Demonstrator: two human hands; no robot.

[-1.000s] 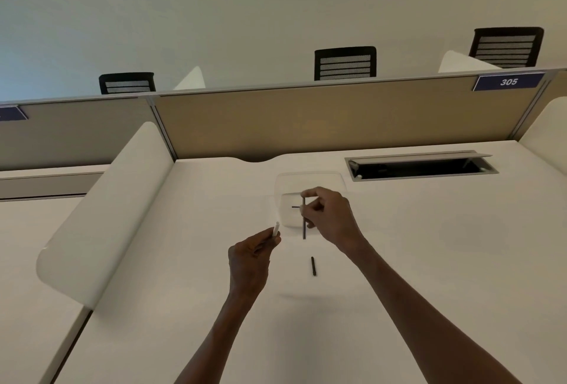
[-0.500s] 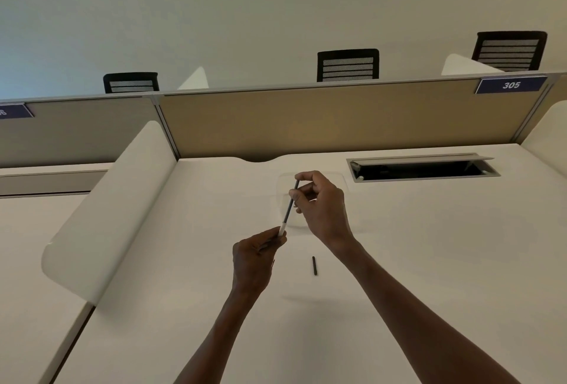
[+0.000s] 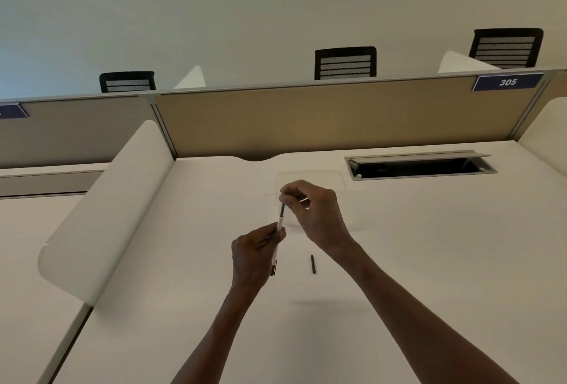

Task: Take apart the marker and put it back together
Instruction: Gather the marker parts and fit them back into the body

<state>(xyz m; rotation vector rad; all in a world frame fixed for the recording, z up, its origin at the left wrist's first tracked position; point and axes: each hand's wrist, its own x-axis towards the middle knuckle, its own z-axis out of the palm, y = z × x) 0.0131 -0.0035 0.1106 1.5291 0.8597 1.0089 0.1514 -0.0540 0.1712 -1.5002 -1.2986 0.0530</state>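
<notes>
My left hand grips the white marker barrel, which points up and away over the desk. A thin dark inner rod sticks partway out of the barrel's top, and my right hand pinches its upper end. Only a short stretch of rod shows between the two hands. The barrel's lower end pokes out below my left palm. A small black marker piece lies loose on the white desk, just right of my left hand.
A clear shallow plastic tray sits on the desk behind my right hand. An open cable slot lies at the back right. Curved white dividers flank the desk, a tan partition stands behind, with black chairs beyond.
My right hand brought the dark rod from upright over the tray to the barrel's mouth, and it has slid well inside. My hands are now closer together.
</notes>
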